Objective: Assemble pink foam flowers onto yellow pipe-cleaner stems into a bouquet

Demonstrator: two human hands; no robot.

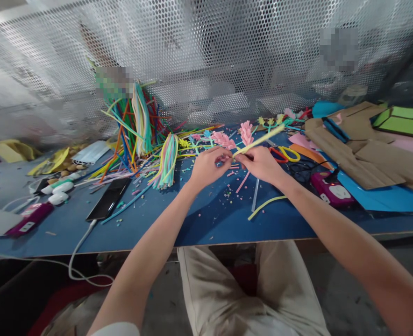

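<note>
Over the blue table (pixel 199 224) my left hand (pixel 206 167) and my right hand (pixel 260 164) meet, fingers pinched together. My right hand grips a yellow pipe cleaner (pixel 262 137) that slants up to the right. My left hand pinches the lower end of the same piece, where a small pink bit shows. Pink fuzzy flower shapes (pixel 234 135) lie just beyond the fingers. A loose yellow pipe cleaner (pixel 266 206) and a pink one (pixel 243 181) lie on the table below the hands.
A big bundle of coloured pipe cleaners (pixel 139 126) stands at the left, more (pixel 166 161) lie beside it. A black phone (pixel 109 198) with a white cable, scissors (pixel 283 153), a purple device (pixel 332 189), cardboard pieces (pixel 364 149) and a perforated metal screen (pixel 206 60) surround the spot.
</note>
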